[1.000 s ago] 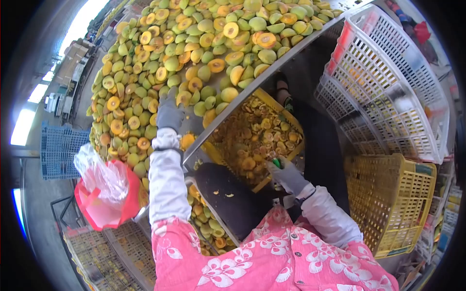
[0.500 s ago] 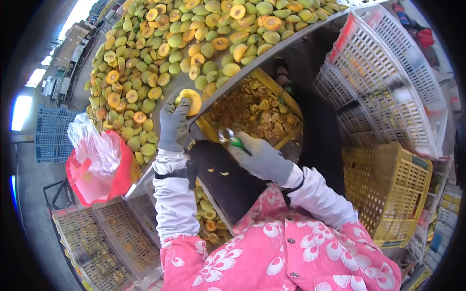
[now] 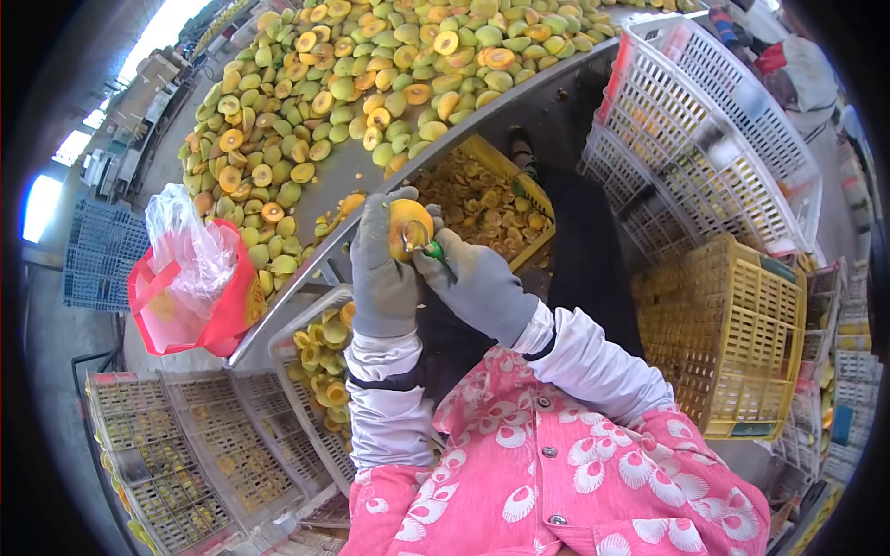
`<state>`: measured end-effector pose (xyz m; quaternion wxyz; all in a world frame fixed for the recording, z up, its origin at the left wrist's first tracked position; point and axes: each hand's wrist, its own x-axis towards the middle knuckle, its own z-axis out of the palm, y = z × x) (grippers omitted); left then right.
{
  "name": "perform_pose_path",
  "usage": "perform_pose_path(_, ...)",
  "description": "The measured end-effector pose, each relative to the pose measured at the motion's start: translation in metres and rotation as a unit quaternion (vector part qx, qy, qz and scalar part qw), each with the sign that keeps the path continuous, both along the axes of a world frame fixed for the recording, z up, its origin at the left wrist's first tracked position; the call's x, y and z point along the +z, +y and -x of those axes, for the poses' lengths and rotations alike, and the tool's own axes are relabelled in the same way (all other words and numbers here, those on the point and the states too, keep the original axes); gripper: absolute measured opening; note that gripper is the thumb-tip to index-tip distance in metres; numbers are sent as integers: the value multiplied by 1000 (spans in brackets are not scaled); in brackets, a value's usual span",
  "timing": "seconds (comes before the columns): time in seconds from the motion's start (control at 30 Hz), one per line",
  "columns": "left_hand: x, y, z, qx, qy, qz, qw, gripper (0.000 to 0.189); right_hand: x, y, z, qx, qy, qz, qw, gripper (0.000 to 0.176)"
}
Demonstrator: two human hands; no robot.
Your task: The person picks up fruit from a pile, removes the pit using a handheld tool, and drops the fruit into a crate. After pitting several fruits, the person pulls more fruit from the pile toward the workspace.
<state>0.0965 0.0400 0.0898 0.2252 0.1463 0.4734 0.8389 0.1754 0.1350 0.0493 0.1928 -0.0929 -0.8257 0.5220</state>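
My left hand (image 3: 382,269), in a grey glove, is closed round a halved yellow peach (image 3: 404,217), its cut face turned to my right. My right hand (image 3: 487,287), gloved too, grips a pitting spoon by its green handle (image 3: 434,251). The spoon's metal loop lies against the cut face, at the brown pit area. Both hands are above my lap, near the edge of the metal table (image 3: 348,171). Fingers partly hide the peach and most of the handle.
Many peach halves (image 3: 371,56) cover the table. A yellow crate (image 3: 547,208) below holds cut-out pits and scraps. Another crate (image 3: 278,347) at my left holds hollowed peach halves. A red bag (image 3: 236,296), stacked white baskets (image 3: 714,130) and a yellow basket (image 3: 742,343) stand around.
My left hand has come back from the table's edge with the peach half. My right hand has brought the pitting spoon up against its cut face. The view has shifted slightly.
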Motion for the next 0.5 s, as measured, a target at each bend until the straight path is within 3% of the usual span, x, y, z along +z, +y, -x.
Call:
perform_pose_path(0.13, 8, 12, -20, 67, 2, 0, 998, 47, 3, -6, -5, -8, 12, 30, 999, 37)
perform_pose_path(0.2, 9, 20, -34, 101, 28, 7, 994, 47, 6, -8, -8, 46, -7, 227, 973, 40)
perform_pose_path(0.23, 10, 22, -37, 134, 54, 13, 989, 47, 11, -6, -11, 43, -5, 226, 973, 40)
perform_pose_path(0.33, -1, 15, -36, 95, 64, -3, 993, 46, 20, 7, -23, 70, -108, 237, 963, 41)
perform_pose_path(0.37, -2, 9, -32, 93, 62, -1, 994, 46, 15, 12, -23, 87, -89, 220, 968, 41)
perform_pose_path(0.43, 4, -3, -23, -20, 101, 59, 993, 42, 3, 12, -22, 105, -73, 208, 970, 41)
perform_pose_path(0.5, 7, -2, -25, -18, 85, 65, 994, 37, -5, 7, -21, 84, 2, 143, 986, 43)
